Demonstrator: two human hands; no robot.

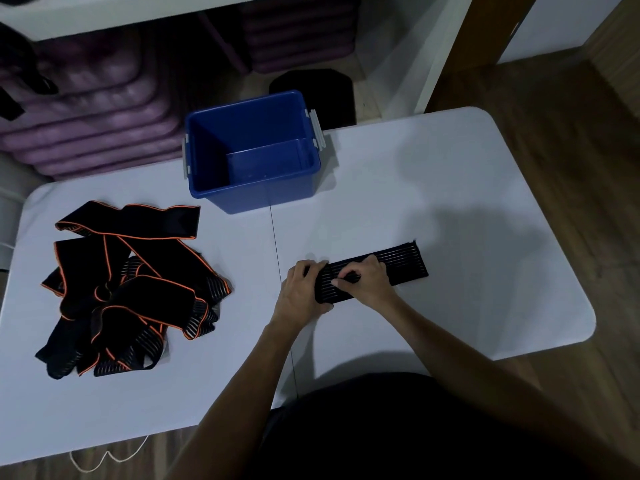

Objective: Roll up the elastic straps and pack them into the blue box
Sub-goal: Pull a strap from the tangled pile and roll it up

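A black elastic strap [401,263] with thin pale stripes lies on the white table [485,209], partly rolled at its left end. My left hand [303,289] grips that rolled end, fingers curled over it. My right hand [365,277] pinches the strap just to the right of the roll. The strap's flat tail stretches out to the right. The blue box [254,199] stands open and holds nothing at the table's far edge. A heap of several black straps with orange edging [131,289] lies on the left of the table.
Stacked purple mats [90,112] fill shelves behind the table. A black object [322,84] sits on the floor behind the box. A white cord [104,457] loops at the table's near edge. Wooden floor [571,140] lies to the right.
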